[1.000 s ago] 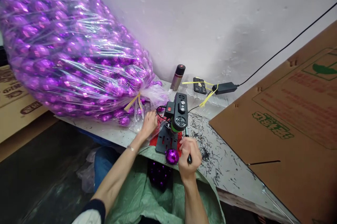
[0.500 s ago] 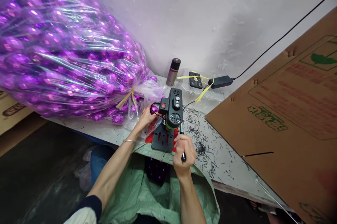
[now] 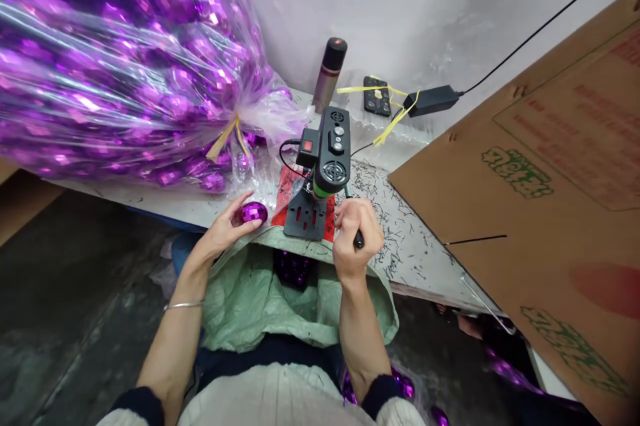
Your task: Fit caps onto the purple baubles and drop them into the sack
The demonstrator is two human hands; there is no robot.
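Observation:
My left hand (image 3: 220, 234) holds a shiny purple faceted bauble (image 3: 255, 213) between thumb and fingers, over the bench's front edge. To its right stands a small black bench machine (image 3: 334, 149) with round vents, silver buttons, a red switch and a slotted base plate (image 3: 304, 216). Its side lever ends in a black handle (image 3: 359, 239), and my right hand (image 3: 357, 233) is wrapped round it. Red material (image 3: 286, 196) lies beneath the machine. Below the bench edge a green woven sack (image 3: 245, 299) gapes, with dark purple baubles (image 3: 293, 269) inside.
A big clear bag of purple baubles (image 3: 125, 66), tied at the neck, fills the left. Behind the machine are a flask (image 3: 330, 73), a dark phone-like slab (image 3: 377, 96) and a power adapter (image 3: 434, 101). Black clippings (image 3: 383, 213) litter the bench beside a cardboard box (image 3: 550, 213).
My left hand has come back from beside the machine toward the bench's front left, with the purple bauble in it. My right hand stays on the lever handle. The camera view has shifted.

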